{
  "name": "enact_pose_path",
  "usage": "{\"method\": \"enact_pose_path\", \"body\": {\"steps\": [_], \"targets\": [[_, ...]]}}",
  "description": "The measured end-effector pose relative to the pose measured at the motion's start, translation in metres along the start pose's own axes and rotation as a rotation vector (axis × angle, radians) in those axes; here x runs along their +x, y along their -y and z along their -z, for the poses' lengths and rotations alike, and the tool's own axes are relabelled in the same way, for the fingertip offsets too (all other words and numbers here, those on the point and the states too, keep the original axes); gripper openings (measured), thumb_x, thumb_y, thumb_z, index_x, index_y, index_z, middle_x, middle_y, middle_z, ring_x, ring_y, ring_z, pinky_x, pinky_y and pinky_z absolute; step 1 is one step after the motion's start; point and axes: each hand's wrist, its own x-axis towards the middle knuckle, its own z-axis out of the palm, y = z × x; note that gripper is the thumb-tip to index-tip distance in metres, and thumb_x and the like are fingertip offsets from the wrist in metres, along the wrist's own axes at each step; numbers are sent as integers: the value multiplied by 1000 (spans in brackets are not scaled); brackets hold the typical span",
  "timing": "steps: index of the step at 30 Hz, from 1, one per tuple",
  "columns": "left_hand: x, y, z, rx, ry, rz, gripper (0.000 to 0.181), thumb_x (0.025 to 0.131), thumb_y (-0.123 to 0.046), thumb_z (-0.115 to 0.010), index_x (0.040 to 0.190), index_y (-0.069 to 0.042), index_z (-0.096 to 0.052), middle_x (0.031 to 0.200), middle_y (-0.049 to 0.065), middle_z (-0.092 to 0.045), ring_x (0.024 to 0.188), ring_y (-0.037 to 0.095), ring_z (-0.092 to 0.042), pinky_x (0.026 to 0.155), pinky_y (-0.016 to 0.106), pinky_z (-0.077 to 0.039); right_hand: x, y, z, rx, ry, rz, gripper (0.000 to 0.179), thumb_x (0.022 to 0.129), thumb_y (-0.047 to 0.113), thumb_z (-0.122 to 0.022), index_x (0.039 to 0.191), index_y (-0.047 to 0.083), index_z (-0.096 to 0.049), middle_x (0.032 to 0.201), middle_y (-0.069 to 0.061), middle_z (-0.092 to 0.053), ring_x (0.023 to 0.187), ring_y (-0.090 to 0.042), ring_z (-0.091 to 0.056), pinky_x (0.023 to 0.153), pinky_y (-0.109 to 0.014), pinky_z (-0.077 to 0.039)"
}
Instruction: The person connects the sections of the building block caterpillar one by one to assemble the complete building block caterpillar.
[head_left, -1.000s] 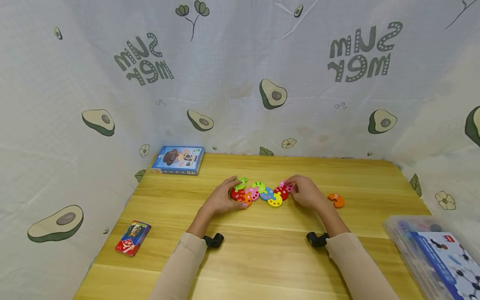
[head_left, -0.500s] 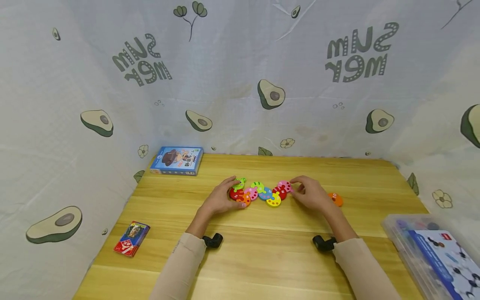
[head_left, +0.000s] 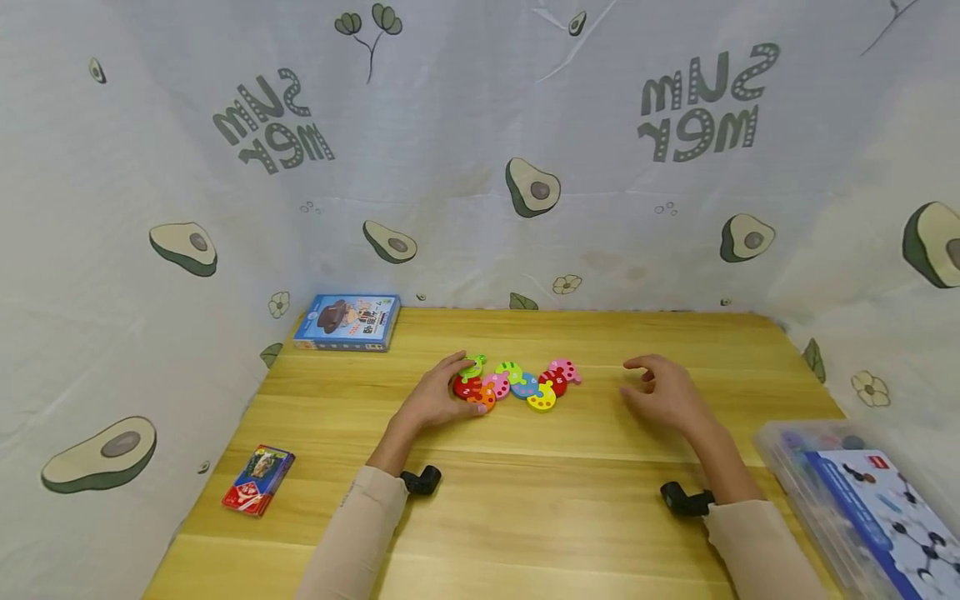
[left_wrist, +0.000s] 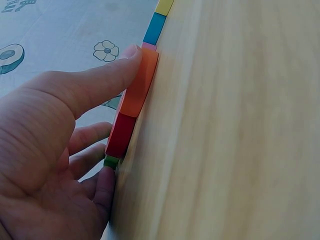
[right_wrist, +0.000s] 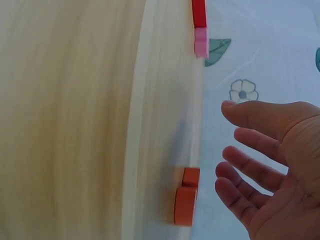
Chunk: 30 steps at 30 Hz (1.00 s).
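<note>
A chain of round, brightly coloured numbered puzzle pieces [head_left: 523, 385] lies in a wavy line on the table, with a green head at the left and a pink piece at the right end. My left hand [head_left: 438, 397] grips the left end: the thumb presses the orange piece [left_wrist: 142, 82], and the fingers lie by the red piece [left_wrist: 121, 135] and green head. To the right of the chain, my right hand [head_left: 666, 395] holds nothing, fingers loosely bent and apart. A loose orange piece [right_wrist: 185, 205] lies below it in the right wrist view; in the head view the hand hides it.
A blue box [head_left: 350, 322] lies at the table's back left. Nearer on the left is a small red and blue card pack [head_left: 258, 480]. A clear plastic case [head_left: 795, 475] with a booklet [head_left: 892, 517] stands at the right edge. Patterned cloth [head_left: 457, 150] hangs behind.
My right hand has let go of the pink end piece and moved right, over the loose orange piece. The left hand stays on the chain's left end. The head view has shifted slightly.
</note>
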Motion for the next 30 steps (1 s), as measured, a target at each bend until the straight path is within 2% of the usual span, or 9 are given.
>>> {"method": "enact_pose_path", "body": {"steps": [12,21,26,30], "targets": [[0,1,0,-12,-9,-7,89,77,-44,-89,153,-17,-51,169,2,-31,156,35,-30,124,57,-30,-15,-24,10,-73,0,-23,55,92,24,-77,134,-8,-61,135,-37,-55,115,-55,-56,95,-69,-48],[0,0,1,-18,-8,1,88,77,-42,-89,153,-17,-51,170,2,-30,156,35,-29,125,57,-29,-19,-37,9,-70,37,-23,55,88,12,-76,136,-9,-58,132,-38,-55,110,-51,-59,88,-60,-54],[0,0,1,-20,-5,-4,88,78,-42,-89,153,-16,-50,170,3,-30,156,35,-29,125,57,-29,-21,-39,10,-51,63,-21,56,91,12,-73,139,-10,-56,135,-39,-54,115,-53,-57,91,-62,-52],[0,1,1,-16,5,-13,89,78,-43,-88,154,-16,-49,170,3,-30,156,35,-29,124,56,-30,-22,-42,10,-50,77,-24,56,92,13,-74,141,-9,-55,136,-40,-53,113,-53,-58,89,-63,-53]]}}
